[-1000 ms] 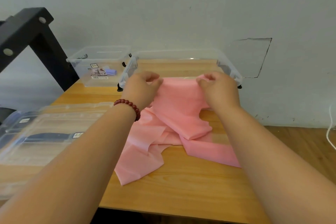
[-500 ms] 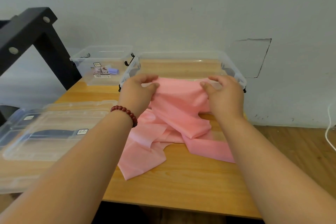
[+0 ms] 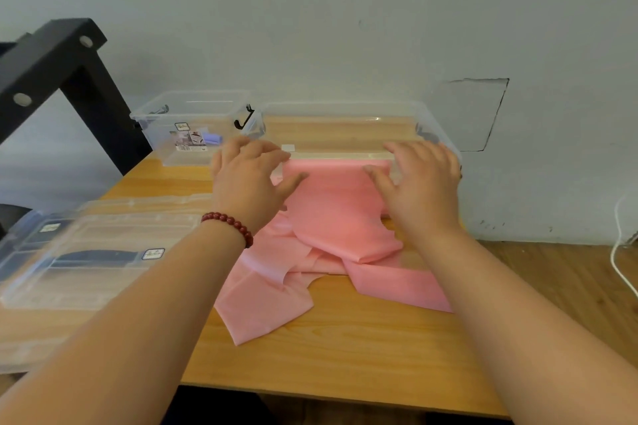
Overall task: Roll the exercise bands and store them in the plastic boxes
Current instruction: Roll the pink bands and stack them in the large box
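Observation:
A pink exercise band (image 3: 331,217) lies crumpled on the wooden table (image 3: 345,348), its far end spread flat against the front of a large clear plastic box (image 3: 345,121). My left hand (image 3: 248,179) and my right hand (image 3: 421,179) lie on the band's far end, left and right, fingers stretched out over its top edge. The band's loose tails trail toward me. A smaller clear box (image 3: 186,124) with a label stands to the left of the large one.
Clear plastic lids (image 3: 86,262) lie stacked at the table's left edge. A black metal frame (image 3: 51,72) rises at the far left. The grey wall stands close behind the boxes. A white cable (image 3: 618,252) hangs at the right over the wooden floor.
Both hands have uncurled from pinching the band's far end and now lie flatter on it, spread a little further apart. The band's far end is smoother and wider.

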